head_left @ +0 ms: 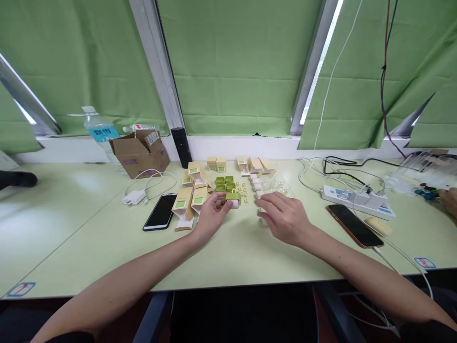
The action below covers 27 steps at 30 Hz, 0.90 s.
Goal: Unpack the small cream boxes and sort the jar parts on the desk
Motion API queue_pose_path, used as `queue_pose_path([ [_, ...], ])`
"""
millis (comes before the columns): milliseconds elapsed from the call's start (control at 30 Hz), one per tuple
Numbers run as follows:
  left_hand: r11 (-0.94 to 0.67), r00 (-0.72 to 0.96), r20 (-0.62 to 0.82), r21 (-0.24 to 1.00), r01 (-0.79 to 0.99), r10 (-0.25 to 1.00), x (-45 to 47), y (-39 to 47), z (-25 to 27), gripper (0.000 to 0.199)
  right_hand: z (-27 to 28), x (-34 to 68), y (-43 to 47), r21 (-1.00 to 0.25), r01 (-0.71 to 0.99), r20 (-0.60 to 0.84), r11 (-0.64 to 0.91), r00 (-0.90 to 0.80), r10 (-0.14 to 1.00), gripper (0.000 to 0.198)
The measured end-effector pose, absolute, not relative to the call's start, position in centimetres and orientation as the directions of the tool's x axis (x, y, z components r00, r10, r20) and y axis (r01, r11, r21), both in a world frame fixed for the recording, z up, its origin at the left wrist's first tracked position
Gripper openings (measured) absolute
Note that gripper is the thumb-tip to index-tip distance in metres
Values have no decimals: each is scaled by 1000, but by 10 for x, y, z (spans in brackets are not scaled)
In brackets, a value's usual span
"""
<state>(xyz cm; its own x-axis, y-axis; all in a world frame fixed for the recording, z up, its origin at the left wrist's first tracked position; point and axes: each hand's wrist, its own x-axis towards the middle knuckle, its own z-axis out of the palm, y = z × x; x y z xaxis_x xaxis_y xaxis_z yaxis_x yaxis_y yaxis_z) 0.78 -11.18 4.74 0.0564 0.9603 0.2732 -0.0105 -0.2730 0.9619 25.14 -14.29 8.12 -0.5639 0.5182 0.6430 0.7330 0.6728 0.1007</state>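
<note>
My left hand [213, 213] is closed on a small case [234, 204], pinkish white with a green cover around part of it. Curled just above the table, my right hand [285, 216] has thumb and fingertips close together. Something small and pale shows by the thumb, too unclear to name. Beyond that hand stand a row of pinkish-white cases [254, 183] and a pile of clear plastic pieces [276, 185]. Several green covers [224, 180] sit in a block behind my left hand. Tiny yellowish parts [243, 193] lie in rows between the hands.
Open small cardboard boxes [183, 202] stand left of my left hand, beside a phone [160, 212]. A brown carton [141, 155] and bottle [103, 133] are at the back left. On the right are a power strip [357, 201], cables, another phone [354, 225] and another person's hand [449, 200].
</note>
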Motion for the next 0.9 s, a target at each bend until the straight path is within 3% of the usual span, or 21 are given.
queue_pose_path([
  [133,-218,70,218,976,-7,973,7,-114,50,63,75,206,-131,205,647,642,734,-655,398,30],
  [433,-219,208,206,975,43,956,10,-121,45,62,51,203,-121,146,644,644,751,-638,422,25],
  [567,-369,257,321,915,164,912,7,-125,46,50,50,207,-123,107,636,706,764,-589,392,19],
  [700,-544,230,494,743,390,839,2,-128,45,35,50,208,-122,82,579,797,811,-527,296,12],
  [900,-620,314,535,706,343,784,3,-131,42,34,50,205,-124,47,539,808,841,-516,285,15],
])
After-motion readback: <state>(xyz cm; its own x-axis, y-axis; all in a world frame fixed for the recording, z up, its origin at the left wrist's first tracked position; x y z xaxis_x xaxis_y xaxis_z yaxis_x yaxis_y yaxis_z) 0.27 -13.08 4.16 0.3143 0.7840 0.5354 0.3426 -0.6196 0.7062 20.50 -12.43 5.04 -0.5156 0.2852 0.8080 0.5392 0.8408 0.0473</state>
